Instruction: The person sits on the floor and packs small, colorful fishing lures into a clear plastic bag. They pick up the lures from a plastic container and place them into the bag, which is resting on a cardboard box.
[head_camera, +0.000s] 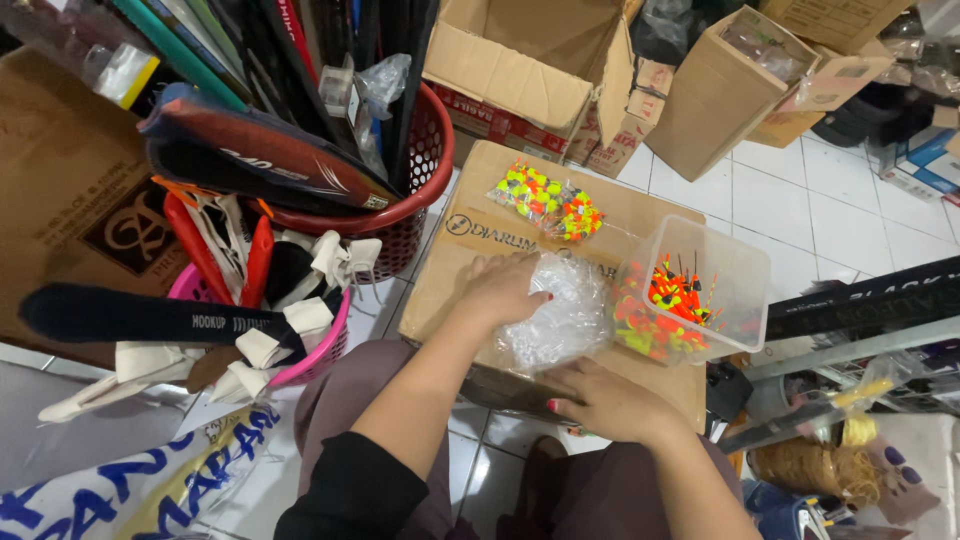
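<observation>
A crumpled clear plastic bag (560, 310) lies on top of a closed cardboard box (470, 235) that stands on the white tiled floor (850, 215) in front of the seated person. The left hand (505, 290) rests palm down on the bag's left edge, fingers spread and flat, gripping nothing that can be seen. The right hand (600, 400) lies on the box's near edge just below the bag, fingers loosely curled; whether it pinches the plastic cannot be told. Just right of the bag, a clear plastic tub (745, 275) sits on the box, holding small neon orange and yellow floats (665, 305). A packet of similar floats (545, 200) lies farther back on the box. To the left stand a red basket (425, 165) and a pink basket (325, 350), both stuffed with long sheathed gear. Open cartons (530, 70) crowd the floor behind.
</observation>
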